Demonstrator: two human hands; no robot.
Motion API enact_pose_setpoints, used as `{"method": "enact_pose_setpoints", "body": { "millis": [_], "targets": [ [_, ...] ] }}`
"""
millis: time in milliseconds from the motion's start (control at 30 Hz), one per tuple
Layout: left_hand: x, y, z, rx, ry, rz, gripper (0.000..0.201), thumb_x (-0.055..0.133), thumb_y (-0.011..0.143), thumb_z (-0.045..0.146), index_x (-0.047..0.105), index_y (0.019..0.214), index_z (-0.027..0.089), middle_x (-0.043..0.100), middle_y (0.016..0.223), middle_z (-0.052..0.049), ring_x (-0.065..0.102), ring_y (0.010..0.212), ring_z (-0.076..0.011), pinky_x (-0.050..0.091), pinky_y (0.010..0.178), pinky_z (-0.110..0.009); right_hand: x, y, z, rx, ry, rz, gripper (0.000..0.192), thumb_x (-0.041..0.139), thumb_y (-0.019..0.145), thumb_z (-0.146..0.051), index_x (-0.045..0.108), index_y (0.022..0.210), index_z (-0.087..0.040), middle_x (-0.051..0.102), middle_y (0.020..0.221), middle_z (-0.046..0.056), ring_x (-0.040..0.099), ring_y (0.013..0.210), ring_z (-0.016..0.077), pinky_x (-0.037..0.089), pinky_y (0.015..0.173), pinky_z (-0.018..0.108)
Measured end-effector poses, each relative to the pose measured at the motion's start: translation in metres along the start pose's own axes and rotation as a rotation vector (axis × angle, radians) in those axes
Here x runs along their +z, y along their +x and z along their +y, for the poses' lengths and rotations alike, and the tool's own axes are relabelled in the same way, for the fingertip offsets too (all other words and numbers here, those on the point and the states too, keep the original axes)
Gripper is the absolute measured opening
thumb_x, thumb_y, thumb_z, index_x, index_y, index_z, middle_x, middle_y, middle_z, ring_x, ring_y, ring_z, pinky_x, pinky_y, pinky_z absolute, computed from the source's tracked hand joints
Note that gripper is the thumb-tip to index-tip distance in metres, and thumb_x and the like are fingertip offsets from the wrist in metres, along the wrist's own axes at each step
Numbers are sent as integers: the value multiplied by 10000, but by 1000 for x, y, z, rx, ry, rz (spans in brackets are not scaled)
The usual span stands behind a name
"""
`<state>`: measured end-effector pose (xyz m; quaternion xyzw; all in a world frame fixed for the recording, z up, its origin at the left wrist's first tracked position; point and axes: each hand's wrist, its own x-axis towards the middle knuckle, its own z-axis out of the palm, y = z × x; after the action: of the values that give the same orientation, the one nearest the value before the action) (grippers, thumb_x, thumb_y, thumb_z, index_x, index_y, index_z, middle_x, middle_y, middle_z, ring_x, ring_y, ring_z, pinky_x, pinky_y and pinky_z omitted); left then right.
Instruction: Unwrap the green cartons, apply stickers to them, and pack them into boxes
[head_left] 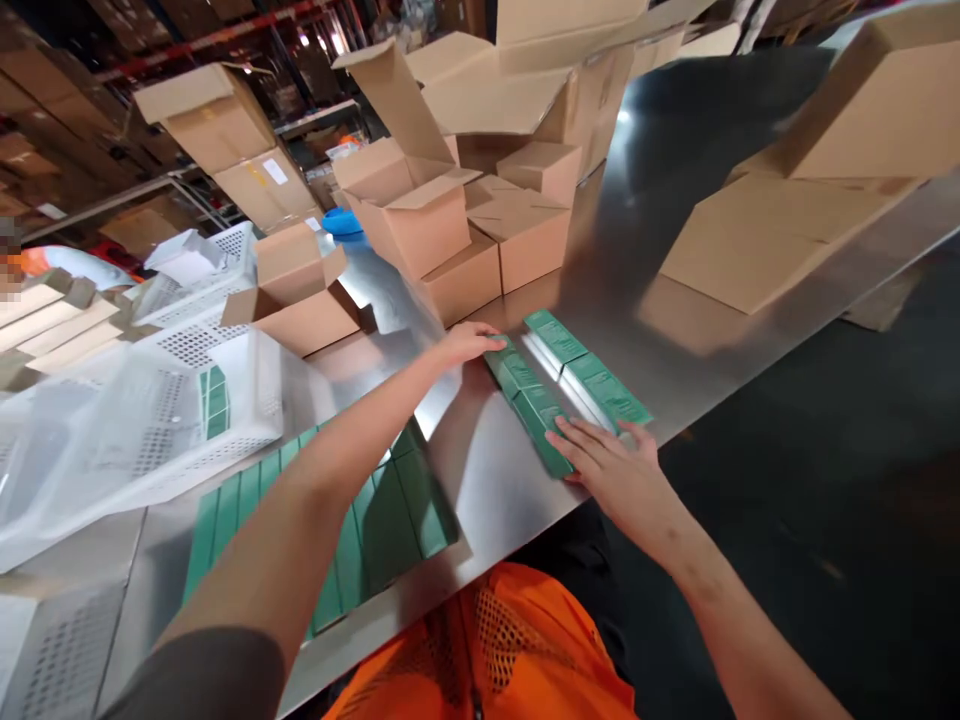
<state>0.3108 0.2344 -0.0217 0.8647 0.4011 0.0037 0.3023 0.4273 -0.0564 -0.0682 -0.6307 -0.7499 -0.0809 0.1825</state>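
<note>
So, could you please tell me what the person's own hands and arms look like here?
The left hand and right hand are gloveless and bare-wristed. A dark grey sleeve shows on the left; none shows on the right. An orange vest with mesh is worn.

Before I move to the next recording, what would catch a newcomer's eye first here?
The bright orange garment at the bottom edge stands out first. Next, the bare left hand touches the far end of a row of slim green boxes on the shiny metal table, the bare right hand its near end. Open brown cardboard boxes stand beyond them.
</note>
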Motion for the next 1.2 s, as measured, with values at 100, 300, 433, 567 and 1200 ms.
{"method": "enact_pose_setpoints", "body": {
  "millis": [100,300,433,567,1200],
  "targets": [
    [-28,-29,-26,-66,86,-59,375,601,859,453,757,1091,203,772,1057,-39,699,971,-209,515,807,-264,11,2,-37,-17,198,8,370,461,1000,-120,561,1340,-225,572,1426,144,617,1195,281,438,980,550],
    [-57,-97,-57,-226,410,-115,305,611,785,416,782,835,168,764,959,-128,663,1068,-349,491,884,-375,29,20,-99,-51,610,-82,407,649,925,-155,563,1317,-223,604,1395,110,627,1194,257,541,974,427],
    [-48,-112,-62,-291,516,-114,454,467,868,445,743,1075,150,745,1072,-171,665,1081,-347,504,865,-387,35,25,-113,-41,680,-92,459,757,856,-190,583,1280,-214,636,1350,116,652,1152,270,582,929,419],
    [-45,-104,-61,-305,568,-147,463,491,861,458,743,1087,142,745,1079,-177,672,1092,-347,510,880,-376,44,22,-122,-67,609,-33,412,721,886,-182,590,1276,-194,625,1358,148,664,1127,268,578,940,429],
    [26,57,63,2,88,62,413,563,962,459,618,1244,162,658,1265,-114,644,1125,-240,513,982,-475,17,-6,67,90,225,79,345,482,950,-67,704,1167,-216,528,1469,137,462,1387,322,507,1065,508]
  ]
}}
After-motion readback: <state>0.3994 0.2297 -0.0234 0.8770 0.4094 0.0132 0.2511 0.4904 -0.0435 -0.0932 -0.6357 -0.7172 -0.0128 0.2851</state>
